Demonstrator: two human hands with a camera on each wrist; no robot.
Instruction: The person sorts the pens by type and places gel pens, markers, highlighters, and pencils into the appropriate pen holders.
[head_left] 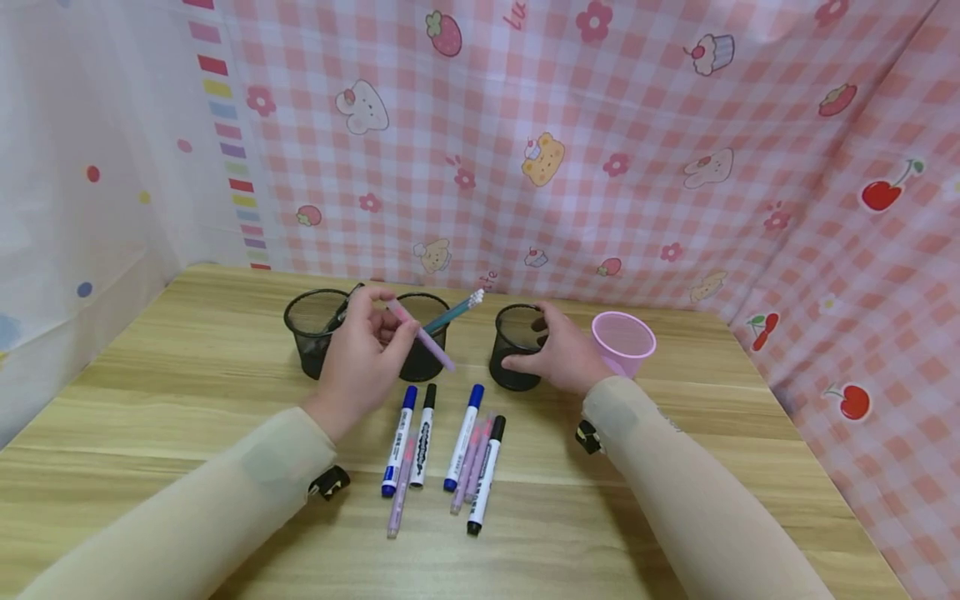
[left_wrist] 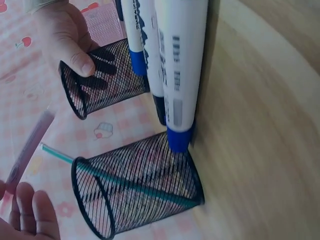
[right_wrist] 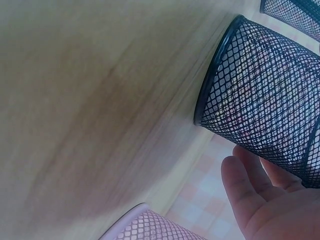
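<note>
Wooden table (head_left: 187, 375), pink checked cloth (head_left: 487, 125) behind; left hand (head_left: 362, 354) pinches lilac pen (head_left: 435, 346), right hand (head_left: 568, 354) grips mesh cup (head_left: 514, 380).

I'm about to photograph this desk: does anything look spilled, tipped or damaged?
Nothing stands out: the three black cups and the pink cup stand upright, and the loose pens lie in two groups on the table. No spill or damage shows.

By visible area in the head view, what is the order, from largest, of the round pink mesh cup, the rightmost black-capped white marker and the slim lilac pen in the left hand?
1. Round pink mesh cup, partly hidden by the right hand
2. Rightmost black-capped white marker
3. Slim lilac pen
</note>
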